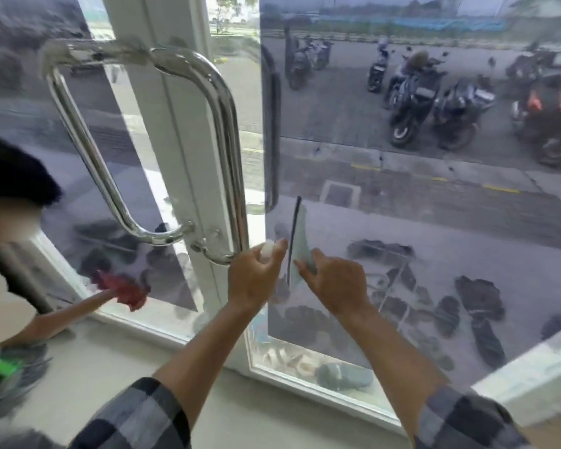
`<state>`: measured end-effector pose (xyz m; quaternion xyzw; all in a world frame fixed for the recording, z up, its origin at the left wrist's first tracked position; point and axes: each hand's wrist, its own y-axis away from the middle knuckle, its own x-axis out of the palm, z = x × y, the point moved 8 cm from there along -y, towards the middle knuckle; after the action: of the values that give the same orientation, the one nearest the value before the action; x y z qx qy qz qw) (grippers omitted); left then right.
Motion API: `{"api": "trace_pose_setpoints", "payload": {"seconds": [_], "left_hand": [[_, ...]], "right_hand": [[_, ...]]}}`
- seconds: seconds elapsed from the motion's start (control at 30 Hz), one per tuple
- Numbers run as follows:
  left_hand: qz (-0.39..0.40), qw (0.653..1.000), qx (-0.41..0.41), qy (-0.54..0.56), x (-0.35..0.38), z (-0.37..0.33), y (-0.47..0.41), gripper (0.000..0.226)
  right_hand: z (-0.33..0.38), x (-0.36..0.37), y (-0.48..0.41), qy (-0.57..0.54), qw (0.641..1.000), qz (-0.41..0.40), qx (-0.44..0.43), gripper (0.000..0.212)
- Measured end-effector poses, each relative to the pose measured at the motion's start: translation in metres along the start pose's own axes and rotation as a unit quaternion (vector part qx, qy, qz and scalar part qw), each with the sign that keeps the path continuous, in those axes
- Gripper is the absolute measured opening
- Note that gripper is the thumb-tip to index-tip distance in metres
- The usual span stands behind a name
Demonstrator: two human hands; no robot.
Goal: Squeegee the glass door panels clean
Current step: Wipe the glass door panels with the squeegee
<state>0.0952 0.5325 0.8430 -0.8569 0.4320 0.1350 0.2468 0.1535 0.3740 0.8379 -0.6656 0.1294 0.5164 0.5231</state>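
A person is standing close to a pair of white-framed glass doors and looking down at their own two hands, both working low on the right glass panel (pixel 434 157). The right hand (pixel 337 283) is gripping a squeegee (pixel 300 241), its fingers (pixel 305 270) wrapped around the pale body of the tool, while the thin dark blade is standing nearly upright and pressing against the glass just right of the door's white frame (pixel 188 176). The left hand (pixel 255 277) is closed around a small white object (pixel 268 249), possibly a wad of cloth or tissue, though blur is making it hard to tell, and it is hovering just left of the blade. A curved chrome door handle (pixel 227 131) is hanging above the left hand. At the far left, a second person is wiping the left glass panel (pixel 78 102) with a red cloth (pixel 128 291). Parked motorbikes (pixel 415 98) are showing through the glass outside. The step in hand appears to be a sideways squeegee stroke starting from the panel's left edge. The next move is likely calling for steady, even pressure while drawing the blade rightward across the glass, then wiping the blade with whatever the left hand is holding.
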Motion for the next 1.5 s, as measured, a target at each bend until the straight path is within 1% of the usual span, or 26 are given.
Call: {"api": "trace_pose_setpoints", "payload": {"seconds": [0.1,0.17,0.23,0.33,0.5,0.67,0.73,0.8,0.9,0.93,1.03,1.07,1.17,1.2,1.27,1.37,1.43,1.5], "left_hand": [[-0.014,1.0,0.02,-0.007,-0.013,0.008,-0.015,0.062],[-0.007,1.0,0.023,-0.004,-0.014,0.012,-0.019,0.068],[0.005,0.999,0.042,-0.002,-0.01,0.014,-0.018,0.068],[0.026,0.998,0.059,0.014,0.001,0.013,-0.012,0.06],[0.067,0.997,0.032,0.028,0.051,0.01,0.0,0.06],[0.116,0.991,0.051,0.032,0.11,-0.008,0.031,0.07],[0.125,0.99,0.051,0.033,0.132,-0.016,0.043,0.078],[0.135,0.989,0.049,0.034,0.154,-0.024,0.052,0.081],[0.157,0.985,0.036,0.056,0.186,-0.041,0.069,0.082],[0.166,0.984,0.032,0.063,0.195,-0.048,0.075,0.08],[0.186,0.98,0.029,0.061,0.225,-0.068,0.097,0.059],[0.195,0.979,0.028,0.06,0.237,-0.075,0.106,0.058],[0.212,0.976,0.037,0.039,0.262,-0.087,0.121,0.067],[0.218,0.974,0.04,0.035,0.273,-0.093,0.128,0.066],[0.227,0.972,0.05,0.043,0.287,-0.102,0.137,0.059],[0.249,0.965,0.058,0.061,0.317,-0.106,0.152,0.058],[0.25,0.964,0.055,0.069,0.332,-0.101,0.158,0.065],[0.25,0.963,0.061,0.077,0.344,-0.097,0.168,0.069]], "right_hand": [[0.035,0.016,-0.037,0.002,1.0,0.001,-0.028,0.044],[0.048,0.021,-0.055,0.006,1.0,-0.004,-0.025,0.046],[0.048,0.022,-0.063,0.019,1.0,0.005,-0.015,0.043],[0.027,0.022,-0.059,0.043,0.999,0.023,-0.005,0.037],[-0.039,0.011,-0.014,0.105,0.993,-0.013,0.05,0.04],[-0.113,-0.005,0.037,0.132,0.986,-0.015,0.099,0.053],[-0.138,-0.017,0.054,0.149,0.983,-0.013,0.105,0.046],[-0.165,-0.032,0.068,0.162,0.98,-0.012,0.117,0.038],[-0.202,-0.05,0.085,0.167,0.978,0.001,0.126,0.041],[-0.211,-0.056,0.089,0.165,0.978,0.001,0.123,0.042],[-0.244,-0.072,0.104,0.171,0.977,0.003,0.126,0.041],[-0.258,-0.076,0.111,0.174,0.976,0.006,0.132,0.041],[-0.291,-0.08,0.129,0.167,0.973,0.028,0.155,0.044],[-0.305,-0.083,0.138,0.164,0.972,0.033,0.164,0.044],[-0.326,-0.093,0.154,0.144,0.974,0.017,0.177,0.044],[-0.366,-0.099,0.19,0.11,0.96,-0.013,0.258,0.053],[-0.385,-0.091,0.208,0.076,0.946,-0.028,0.315,0.059],[-0.396,-0.078,0.221,0.032,0.936,-0.045,0.347,0.062]]}}
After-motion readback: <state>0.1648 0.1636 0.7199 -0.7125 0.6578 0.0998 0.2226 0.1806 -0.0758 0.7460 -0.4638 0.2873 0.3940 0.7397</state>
